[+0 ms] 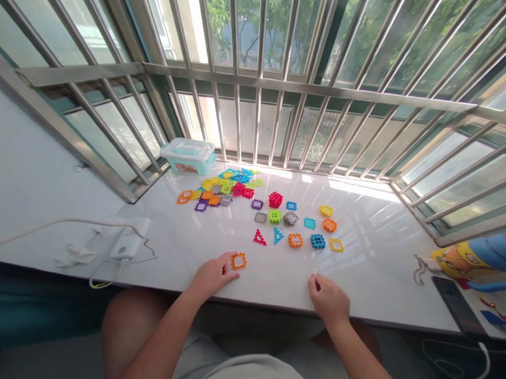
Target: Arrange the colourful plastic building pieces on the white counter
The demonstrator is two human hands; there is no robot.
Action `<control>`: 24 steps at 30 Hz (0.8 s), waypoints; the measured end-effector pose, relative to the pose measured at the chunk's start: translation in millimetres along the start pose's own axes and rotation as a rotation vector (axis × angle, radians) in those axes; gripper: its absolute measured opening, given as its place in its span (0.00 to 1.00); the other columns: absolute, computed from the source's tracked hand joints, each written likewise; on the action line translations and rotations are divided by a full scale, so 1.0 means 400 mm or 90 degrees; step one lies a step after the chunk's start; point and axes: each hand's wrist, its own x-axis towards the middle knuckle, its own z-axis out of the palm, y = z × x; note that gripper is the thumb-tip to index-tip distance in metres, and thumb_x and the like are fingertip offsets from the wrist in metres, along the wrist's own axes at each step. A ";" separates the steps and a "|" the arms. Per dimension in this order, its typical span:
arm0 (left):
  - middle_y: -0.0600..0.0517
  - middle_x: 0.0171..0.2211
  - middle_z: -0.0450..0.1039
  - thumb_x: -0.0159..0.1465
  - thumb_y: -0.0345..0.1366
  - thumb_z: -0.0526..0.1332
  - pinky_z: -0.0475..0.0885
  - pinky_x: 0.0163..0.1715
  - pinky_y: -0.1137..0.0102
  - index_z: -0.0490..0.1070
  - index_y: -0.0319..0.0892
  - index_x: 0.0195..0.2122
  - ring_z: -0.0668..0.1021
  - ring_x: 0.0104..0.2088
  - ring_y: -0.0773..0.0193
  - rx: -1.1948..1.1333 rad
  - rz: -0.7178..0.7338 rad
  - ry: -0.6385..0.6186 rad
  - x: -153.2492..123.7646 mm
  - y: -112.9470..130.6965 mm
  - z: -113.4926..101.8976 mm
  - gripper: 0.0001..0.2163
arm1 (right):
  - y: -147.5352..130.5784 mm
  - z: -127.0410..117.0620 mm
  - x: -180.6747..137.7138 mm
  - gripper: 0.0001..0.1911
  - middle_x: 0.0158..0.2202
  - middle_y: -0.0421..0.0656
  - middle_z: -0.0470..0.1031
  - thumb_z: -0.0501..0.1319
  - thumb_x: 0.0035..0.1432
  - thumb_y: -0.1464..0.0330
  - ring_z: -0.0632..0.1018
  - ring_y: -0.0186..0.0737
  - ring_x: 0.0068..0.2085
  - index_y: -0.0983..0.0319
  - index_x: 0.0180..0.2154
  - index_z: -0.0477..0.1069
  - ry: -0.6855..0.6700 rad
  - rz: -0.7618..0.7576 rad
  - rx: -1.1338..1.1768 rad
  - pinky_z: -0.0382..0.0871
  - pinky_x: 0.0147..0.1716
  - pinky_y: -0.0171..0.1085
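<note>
Label check: the teal box (189, 157) has a picture sticker on its front, but it's too small to read. The orange square (244, 262) has pale marks in its middle, also too tiny to make out. Yellow bottle (459, 259) on the right has a cartoon print.

Left hand (213, 276) reaches in from the lower left, thumb and index slightly parted at the orange square's left edge. Can't tell if it's actually gripped. That square is on the near side of the white tabletop (371, 261). Right hand (330, 298) is curled up, fingertips together near the front edge; can't see if anything's inside.
</note>
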 end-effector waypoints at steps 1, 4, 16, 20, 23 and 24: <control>0.59 0.27 0.73 0.61 0.47 0.67 0.61 0.30 0.71 0.67 0.53 0.66 0.76 0.30 0.63 -0.020 0.011 -0.003 0.003 -0.006 -0.005 0.30 | 0.001 0.000 0.000 0.20 0.29 0.41 0.76 0.56 0.70 0.60 0.65 0.33 0.26 0.59 0.28 0.74 0.000 -0.001 0.001 0.40 0.29 0.38; 0.59 0.27 0.72 0.61 0.47 0.67 0.62 0.31 0.71 0.66 0.49 0.67 0.75 0.29 0.63 -0.064 0.016 0.012 0.013 -0.020 -0.012 0.33 | 0.001 -0.002 0.000 0.19 0.29 0.41 0.76 0.56 0.70 0.60 0.65 0.33 0.26 0.59 0.28 0.73 0.006 -0.008 0.002 0.40 0.29 0.39; 0.60 0.26 0.73 0.59 0.54 0.69 0.56 0.27 0.71 0.76 0.53 0.51 0.75 0.28 0.64 0.027 -0.014 0.071 0.010 0.008 0.016 0.22 | 0.006 0.006 -0.003 0.20 0.27 0.40 0.74 0.55 0.71 0.60 0.64 0.33 0.25 0.60 0.26 0.71 0.049 -0.041 0.010 0.41 0.28 0.38; 0.58 0.28 0.75 0.55 0.62 0.70 0.56 0.27 0.70 0.75 0.54 0.49 0.77 0.30 0.62 0.092 0.008 0.073 0.015 0.072 0.070 0.26 | -0.005 0.001 -0.004 0.19 0.28 0.40 0.73 0.54 0.71 0.58 0.69 0.35 0.27 0.59 0.28 0.70 0.048 -0.083 0.026 0.47 0.27 0.37; 0.54 0.31 0.78 0.53 0.69 0.66 0.58 0.30 0.69 0.74 0.52 0.49 0.80 0.34 0.57 0.138 0.048 0.094 0.025 0.114 0.102 0.32 | -0.064 -0.008 -0.007 0.14 0.40 0.42 0.77 0.58 0.69 0.54 0.76 0.39 0.36 0.58 0.40 0.73 0.020 -0.199 0.126 0.62 0.31 0.36; 0.53 0.32 0.78 0.54 0.70 0.65 0.58 0.31 0.69 0.74 0.51 0.49 0.80 0.35 0.56 0.148 0.059 0.099 0.027 0.122 0.106 0.33 | -0.095 -0.010 -0.008 0.16 0.46 0.44 0.76 0.60 0.67 0.53 0.78 0.42 0.42 0.57 0.47 0.72 0.012 -0.241 0.170 0.67 0.35 0.36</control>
